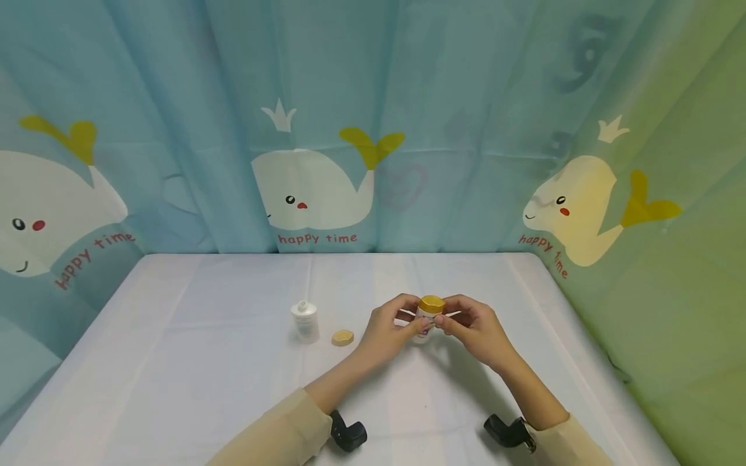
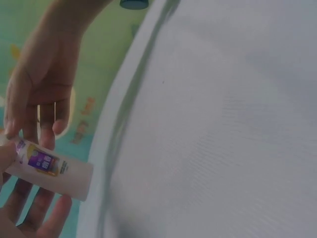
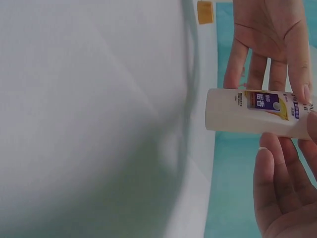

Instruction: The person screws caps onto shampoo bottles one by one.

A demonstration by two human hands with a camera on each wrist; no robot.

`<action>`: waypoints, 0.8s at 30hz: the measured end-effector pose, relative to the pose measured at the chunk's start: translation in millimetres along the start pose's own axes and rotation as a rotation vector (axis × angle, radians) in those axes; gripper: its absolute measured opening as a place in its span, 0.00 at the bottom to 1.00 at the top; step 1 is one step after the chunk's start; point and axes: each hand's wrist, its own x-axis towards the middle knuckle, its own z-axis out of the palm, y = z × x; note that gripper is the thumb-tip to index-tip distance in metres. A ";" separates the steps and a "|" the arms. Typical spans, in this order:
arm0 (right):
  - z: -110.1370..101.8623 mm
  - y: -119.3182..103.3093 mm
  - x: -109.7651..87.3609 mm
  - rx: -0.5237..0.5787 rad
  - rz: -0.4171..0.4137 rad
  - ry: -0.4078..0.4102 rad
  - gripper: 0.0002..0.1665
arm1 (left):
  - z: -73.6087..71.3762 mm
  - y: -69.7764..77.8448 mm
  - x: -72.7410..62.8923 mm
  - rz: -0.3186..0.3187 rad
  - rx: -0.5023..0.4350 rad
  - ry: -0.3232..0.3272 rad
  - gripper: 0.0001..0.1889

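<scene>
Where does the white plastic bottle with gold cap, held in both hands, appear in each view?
Head: white plastic bottle, right of centre, below mid-height.
Left wrist: bottle, lower left.
Right wrist: bottle, right edge, about mid-height.
Shared landmark: flat white tabletop, in all three.

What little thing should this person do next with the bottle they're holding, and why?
Perhaps steady the labelled bottle with the left hand and have the right hand twist its gold cap: that cap is on, while the uncapped bottle stands beside a loose gold lid.
</scene>
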 end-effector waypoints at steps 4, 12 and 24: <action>-4.2 4.0 1.5 0.000 0.009 -0.002 0.11 | 4.4 -4.1 4.7 -0.011 -0.013 -0.006 0.16; -13.5 9.9 1.6 -0.004 0.047 0.007 0.13 | 16.6 -5.8 11.5 0.010 -0.023 -0.001 0.15; -15.4 18.3 0.0 0.022 0.071 -0.006 0.13 | 24.6 -11.6 11.6 -0.033 -0.032 -0.004 0.16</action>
